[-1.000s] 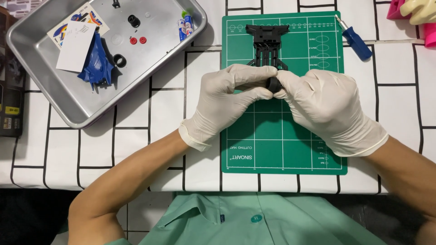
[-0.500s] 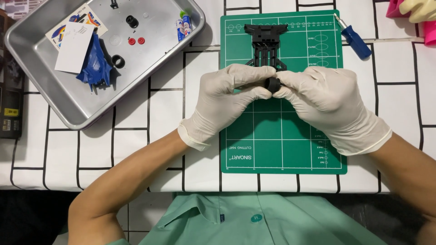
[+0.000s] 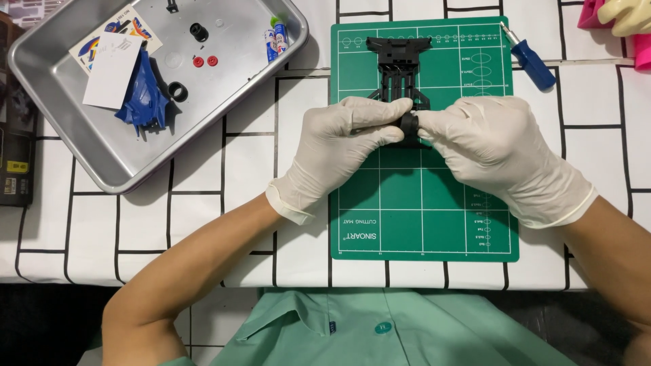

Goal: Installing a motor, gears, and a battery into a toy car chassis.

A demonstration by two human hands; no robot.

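Top-down view of a desk (image 3: pixel 203 224) w/ a white cloth marked in black grid lines; a person in a green shirt works w/ two white-gloved hands over a green cutting mat (image 3: pixel 420 203). The left hand (image 3: pixel 339 146) and right hand (image 3: pixel 495 152) meet at the mat's upper middle, fingertips pinched together on a small black wheel (image 3: pixel 407 123), held against the near end of a black plastic chassis (image 3: pixel 399 68) lying flat on the mat. Vs. a sec ago, hardly anything has shifted: both hands sit at the same spot, same pinch, w/ only a slight re-set of the fingers, so the wheel looks to be under steady pressing at the chassis end rather than freshly picked up or let go. Whether it is fully seated can't be told; the fingers hide the joint. Upper left, well apart: a metal tray (image 3: pixel 61 135) w/ blue plastic parts (image 3: pixel 146 98), a white card (image 3: pixel 112 71), two small red pieces (image 3: pixel 205 61) and a black ring (image 3: pixel 178 91). A blue-handled screwdriver (image 3: pixel 530 61) lies just beside the mat's top right corner.
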